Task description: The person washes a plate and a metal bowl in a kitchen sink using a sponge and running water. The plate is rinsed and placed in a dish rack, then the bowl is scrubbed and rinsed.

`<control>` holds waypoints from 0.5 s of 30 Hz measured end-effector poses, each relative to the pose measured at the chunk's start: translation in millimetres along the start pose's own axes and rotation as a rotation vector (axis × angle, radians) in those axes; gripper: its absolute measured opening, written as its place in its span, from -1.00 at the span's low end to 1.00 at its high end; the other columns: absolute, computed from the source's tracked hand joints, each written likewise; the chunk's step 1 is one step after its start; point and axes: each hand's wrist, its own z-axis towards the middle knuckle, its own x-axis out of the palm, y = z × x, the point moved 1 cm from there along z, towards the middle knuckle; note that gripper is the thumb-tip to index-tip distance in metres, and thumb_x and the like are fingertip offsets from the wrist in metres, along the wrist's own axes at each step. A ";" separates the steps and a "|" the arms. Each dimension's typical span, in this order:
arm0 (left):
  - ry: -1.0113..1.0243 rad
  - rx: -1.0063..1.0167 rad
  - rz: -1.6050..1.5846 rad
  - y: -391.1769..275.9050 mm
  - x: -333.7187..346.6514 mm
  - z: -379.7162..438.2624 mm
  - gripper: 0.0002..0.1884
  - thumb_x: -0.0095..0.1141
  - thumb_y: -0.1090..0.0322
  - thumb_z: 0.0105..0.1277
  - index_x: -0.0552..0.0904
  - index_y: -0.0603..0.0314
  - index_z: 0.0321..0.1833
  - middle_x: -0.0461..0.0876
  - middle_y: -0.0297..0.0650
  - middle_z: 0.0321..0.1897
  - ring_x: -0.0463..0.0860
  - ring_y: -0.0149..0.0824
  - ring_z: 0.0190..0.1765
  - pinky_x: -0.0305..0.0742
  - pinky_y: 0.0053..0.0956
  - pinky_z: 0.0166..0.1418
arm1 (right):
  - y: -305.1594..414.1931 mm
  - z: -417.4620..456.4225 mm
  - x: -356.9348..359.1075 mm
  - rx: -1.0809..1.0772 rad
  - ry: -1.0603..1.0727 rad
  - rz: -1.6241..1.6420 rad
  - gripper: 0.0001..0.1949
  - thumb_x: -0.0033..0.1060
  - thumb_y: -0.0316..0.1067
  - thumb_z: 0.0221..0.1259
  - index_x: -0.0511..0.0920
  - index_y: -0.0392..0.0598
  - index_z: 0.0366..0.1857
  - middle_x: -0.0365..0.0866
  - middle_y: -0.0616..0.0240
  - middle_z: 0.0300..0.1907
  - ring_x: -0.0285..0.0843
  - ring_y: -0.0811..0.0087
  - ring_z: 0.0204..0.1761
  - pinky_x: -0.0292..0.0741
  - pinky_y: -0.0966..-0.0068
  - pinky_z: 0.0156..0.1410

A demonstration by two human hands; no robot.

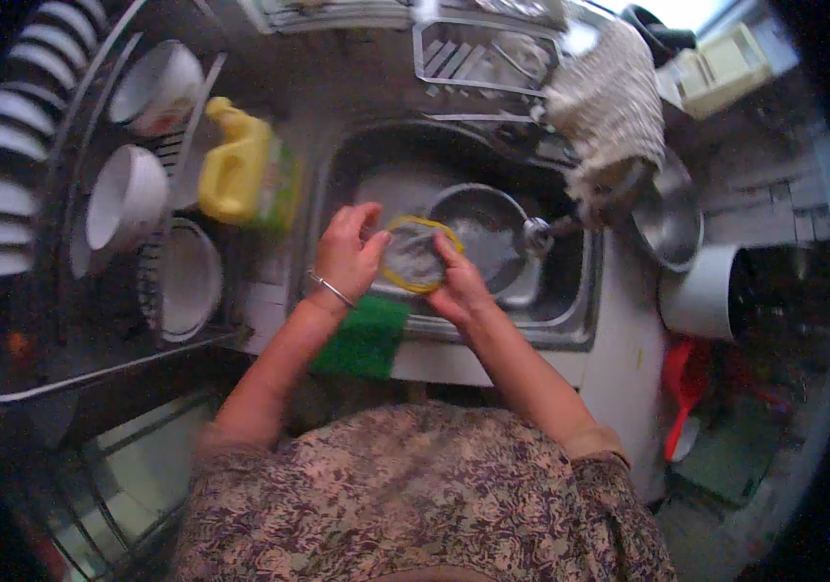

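Observation:
My right hand holds a small round item with a yellow rim and a greyish, blurred middle, above the left part of the steel sink. My left hand, with a bangle at the wrist, is at its left edge, fingers apart; whether the thumb touches the rim cannot be told. Beyond the item, a round metal pan lies in the sink by the faucet head. A green cloth hangs over the front edge, below my left wrist.
At left a dish rack holds plates and white bowls, beside a yellow jug. A cloth hangs at the back right. A metal bowl, a white pot and a red utensil are right of the sink.

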 end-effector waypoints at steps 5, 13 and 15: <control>-0.408 0.279 0.093 -51.9 -89.5 45.7 -0.77 0.10 0.43 0.22 0.56 0.26 -0.06 0.60 -0.22 -0.18 0.56 -0.38 -0.18 0.46 -0.51 -0.06 | 12.5 32.7 70.4 0.052 0.088 0.002 -0.64 -0.08 -0.05 0.33 0.46 -0.11 -0.02 0.54 0.17 0.01 0.49 0.18 0.07 0.34 0.12 0.28; -0.284 0.099 0.320 44.1 -194.5 197.8 -0.77 0.03 0.24 0.32 0.63 0.27 -0.21 0.65 -0.27 -0.36 0.59 -0.39 -0.29 0.48 -0.51 -0.17 | -3.3 102.0 181.3 0.114 0.395 0.026 -0.49 -0.29 0.06 0.37 0.40 -0.21 0.07 0.44 0.10 0.14 0.33 0.14 0.22 0.13 0.15 0.39; -0.126 0.059 0.364 91.9 -208.6 226.8 -0.73 0.02 0.17 0.32 0.63 0.25 -0.24 0.64 -0.28 -0.39 0.57 -0.41 -0.33 0.46 -0.51 -0.23 | -16.9 117.1 193.3 0.125 0.468 0.068 -0.41 -0.36 0.15 0.35 0.37 -0.23 0.10 0.39 0.07 0.18 0.26 0.09 0.26 0.07 0.13 0.41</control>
